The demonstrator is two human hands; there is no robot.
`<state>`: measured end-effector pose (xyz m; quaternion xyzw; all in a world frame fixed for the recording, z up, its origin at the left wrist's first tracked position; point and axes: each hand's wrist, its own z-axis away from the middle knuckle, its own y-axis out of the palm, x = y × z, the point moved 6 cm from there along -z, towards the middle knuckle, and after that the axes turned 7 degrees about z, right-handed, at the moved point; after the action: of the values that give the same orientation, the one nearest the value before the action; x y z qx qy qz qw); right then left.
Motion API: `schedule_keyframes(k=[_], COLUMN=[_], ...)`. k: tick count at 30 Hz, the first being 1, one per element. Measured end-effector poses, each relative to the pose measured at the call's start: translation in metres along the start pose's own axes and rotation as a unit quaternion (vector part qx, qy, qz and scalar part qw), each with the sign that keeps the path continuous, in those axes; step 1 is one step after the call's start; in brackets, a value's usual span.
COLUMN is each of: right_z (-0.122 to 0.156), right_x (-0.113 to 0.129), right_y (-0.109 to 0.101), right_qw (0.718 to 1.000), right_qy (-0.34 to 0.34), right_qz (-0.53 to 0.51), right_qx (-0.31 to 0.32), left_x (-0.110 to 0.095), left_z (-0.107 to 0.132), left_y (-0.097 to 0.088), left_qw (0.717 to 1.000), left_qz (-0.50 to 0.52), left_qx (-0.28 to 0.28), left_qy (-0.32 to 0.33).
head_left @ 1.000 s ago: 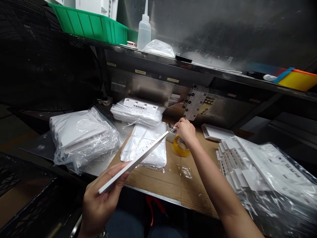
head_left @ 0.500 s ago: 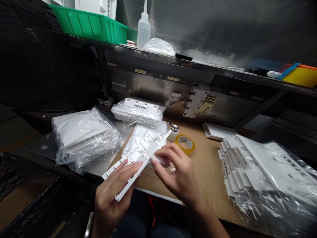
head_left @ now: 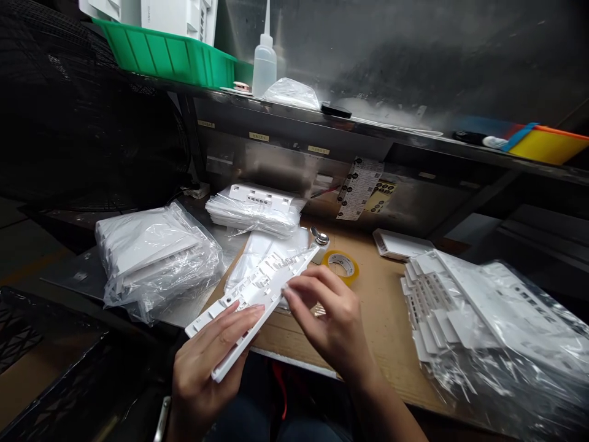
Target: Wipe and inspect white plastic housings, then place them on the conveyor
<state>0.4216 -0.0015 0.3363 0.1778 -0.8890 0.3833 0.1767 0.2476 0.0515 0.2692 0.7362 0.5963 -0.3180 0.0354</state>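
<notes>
2 bare hands on 1 white plastic panel (head_left: 251, 294), ribbed side up, tilted with the far end higher than the near one. Holds it from underneath with the left hand (head_left: 207, 362), grip clenched around the near end, fingers (head_left: 239, 316) spread flat over the ribbed face. Pinches the panel's right edge about midway with the right hand (head_left: 331, 319), grip closed on that edge between thumb and fingertips. Carries the panel in the air, clear of the cardboard-covered surface (head_left: 377, 307), above its near edge and over 1 flat bagged sheet (head_left: 260, 245).

Just past the panel's far tip: 1 small metal-capped bottle (head_left: 321, 240) and, beside it on the right, 1 roll of yellow tape (head_left: 341, 265) flat on the surface. On the left, 1 bulging clear bag of white panels (head_left: 151, 252); behind the sheet, 1 lower bagged stack (head_left: 255, 209). On the right, 1 big heap of white panels (head_left: 469, 313) in loose plastic, and 1 single panel (head_left: 400, 244) flat behind it. Against the back wall, 1 printed label sheet (head_left: 356, 187). Up on the shelf (head_left: 396, 140): 1 green tray (head_left: 170, 52) with white parts inside, 1 squeeze bottle (head_left: 264, 58) with a long nozzle, 1 crumpled clear bag (head_left: 292, 93) and, far right, 1 yellow tray (head_left: 547, 144). At far left, 1 large black fan grille (head_left: 69, 123), well apart from both hands.
</notes>
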Motion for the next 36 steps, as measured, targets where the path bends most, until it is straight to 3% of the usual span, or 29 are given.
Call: schedule_keyframes(k=[3, 7, 11, 15, 20, 25, 30, 33, 36], right_z=[-0.001, -0.001, 0.003, 0.003, 0.001, 0.001, 0.000, -0.007, -0.007], right_x=[-0.001, -0.004, 0.000, -0.008, -0.005, -0.010, -0.004, -0.029, -0.063], right_y=[0.002, -0.001, 0.006, 0.004, 0.010, 0.006, 0.011, -0.012, -0.050], right_qw=[0.999, 1.000, 0.998, 1.000, 0.998, 0.999, 0.998, 0.999, 0.977], right_qy=[-0.013, 0.006, -0.008, 0.026, 0.004, 0.034, -0.008, 0.040, 0.123], right_qz=[-0.014, 0.003, -0.035, -0.011, -0.040, -0.011, -0.029, 0.023, 0.028], right_qx=[0.026, 0.006, 0.044, 0.002, 0.040, 0.003, 0.052, -0.025, -0.171], left_x=[-0.002, 0.000, 0.003, 0.005, 0.007, 0.010, 0.012, 0.011, 0.008], left_z=[-0.002, -0.003, -0.001, 0.002, 0.003, 0.002, 0.004, 0.001, -0.008], left_y=[-0.001, 0.001, 0.003, 0.000, 0.000, 0.001, 0.001, -0.002, -0.005], left_qw=[1.000, 1.000, 1.000, 1.000, 1.000, 1.000, 0.999, 0.999, 0.996], left_qz=[-0.002, 0.000, 0.009, 0.005, 0.018, 0.016, 0.030, 0.046, 0.074], left_qx=[-0.005, -0.010, -0.002, -0.011, -0.005, -0.005, 0.010, -0.005, -0.028], left_qy=[0.005, -0.009, -0.006, -0.009, -0.007, -0.009, -0.009, -0.022, -0.038])
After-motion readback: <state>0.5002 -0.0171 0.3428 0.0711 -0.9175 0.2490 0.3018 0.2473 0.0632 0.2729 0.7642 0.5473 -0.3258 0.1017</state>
